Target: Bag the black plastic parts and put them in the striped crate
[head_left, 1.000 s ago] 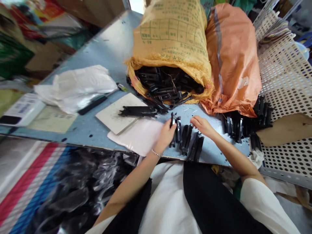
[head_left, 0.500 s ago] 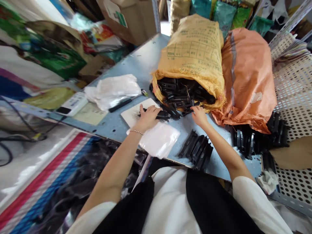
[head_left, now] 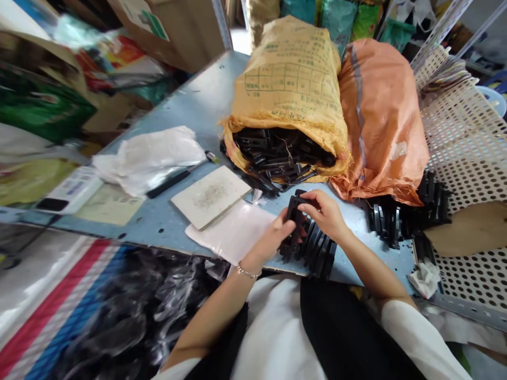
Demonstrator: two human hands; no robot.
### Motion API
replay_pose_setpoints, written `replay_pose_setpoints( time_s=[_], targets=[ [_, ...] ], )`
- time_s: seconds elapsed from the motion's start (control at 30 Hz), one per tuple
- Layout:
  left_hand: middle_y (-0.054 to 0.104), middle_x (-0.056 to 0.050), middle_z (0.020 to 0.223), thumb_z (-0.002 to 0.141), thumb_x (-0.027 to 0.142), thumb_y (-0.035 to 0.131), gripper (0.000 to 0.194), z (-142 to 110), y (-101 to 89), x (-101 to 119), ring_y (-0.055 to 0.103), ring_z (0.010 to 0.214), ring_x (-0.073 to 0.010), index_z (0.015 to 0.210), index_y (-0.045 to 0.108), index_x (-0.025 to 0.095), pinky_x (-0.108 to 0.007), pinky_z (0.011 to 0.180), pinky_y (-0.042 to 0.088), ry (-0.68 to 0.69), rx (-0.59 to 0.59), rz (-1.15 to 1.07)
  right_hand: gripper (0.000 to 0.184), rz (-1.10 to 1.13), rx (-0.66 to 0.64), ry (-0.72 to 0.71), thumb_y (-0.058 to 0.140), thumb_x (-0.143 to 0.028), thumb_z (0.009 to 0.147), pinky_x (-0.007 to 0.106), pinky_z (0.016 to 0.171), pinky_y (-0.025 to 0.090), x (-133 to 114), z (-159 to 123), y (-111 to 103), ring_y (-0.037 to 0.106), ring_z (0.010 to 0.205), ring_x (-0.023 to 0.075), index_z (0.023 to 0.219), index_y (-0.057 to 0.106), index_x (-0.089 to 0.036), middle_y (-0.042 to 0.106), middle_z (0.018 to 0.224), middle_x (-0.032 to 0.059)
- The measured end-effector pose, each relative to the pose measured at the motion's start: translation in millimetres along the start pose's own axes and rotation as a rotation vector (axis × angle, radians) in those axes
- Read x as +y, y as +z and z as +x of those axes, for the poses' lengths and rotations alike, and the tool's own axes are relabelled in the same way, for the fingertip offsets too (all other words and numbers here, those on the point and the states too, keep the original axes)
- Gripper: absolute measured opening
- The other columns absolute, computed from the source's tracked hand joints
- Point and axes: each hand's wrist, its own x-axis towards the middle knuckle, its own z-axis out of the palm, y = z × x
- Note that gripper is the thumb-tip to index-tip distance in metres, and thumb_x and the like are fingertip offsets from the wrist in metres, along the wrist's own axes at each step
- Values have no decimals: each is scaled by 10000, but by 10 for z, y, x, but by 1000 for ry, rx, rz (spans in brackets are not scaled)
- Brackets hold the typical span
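Observation:
Between my two hands I hold black plastic parts (head_left: 293,210), long and narrow, above the front of the table. My left hand (head_left: 274,235) wraps round them from the left, with a beaded bracelet at its wrist. Thumb and fingers of my right hand (head_left: 322,211) pinch their upper right side. How many parts are in the grip I cannot tell. Just below lies a row of similar black parts (head_left: 320,253) side by side. Behind my hands a yellow woven sack (head_left: 293,79) lies with its mouth towards me, full of such parts.
A pale square board (head_left: 212,195) lies left of my hands, partly over clear plastic bags (head_left: 233,232). An orange sack (head_left: 384,121) with black parts at its mouth lies right. White plastic bags (head_left: 154,155), a black pen-like tool (head_left: 168,183) and a white box (head_left: 71,190) are further left.
My left hand has left the pale board and moved right, bringing black parts over the row. My right hand has come back from the yellow sack's mouth to meet it. The view has shifted right.

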Motion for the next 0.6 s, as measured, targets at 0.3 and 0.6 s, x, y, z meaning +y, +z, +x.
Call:
replay_pose_setpoints(
  time_s=[0.3,0.6],
  targets=[
    [587,19,550,750,617,718,504,-94,172,33,519,462,-107,905,573,160,-216,448,425,-103,12,26,438,-597,33,-401,430,-560,996,379,770,482,315,-26,-173,626,875,257,968,649,-182,673,903,130],
    [629,10,665,786,592,692,463,82,25,2,593,559,-121,960,633,167,-224,500,472,20,327,-8,521,-621,-189,-332,283,-547,1043,295,666,383,239,-97,46,582,753,185,951,649,-187,663,832,63]
  ],
)
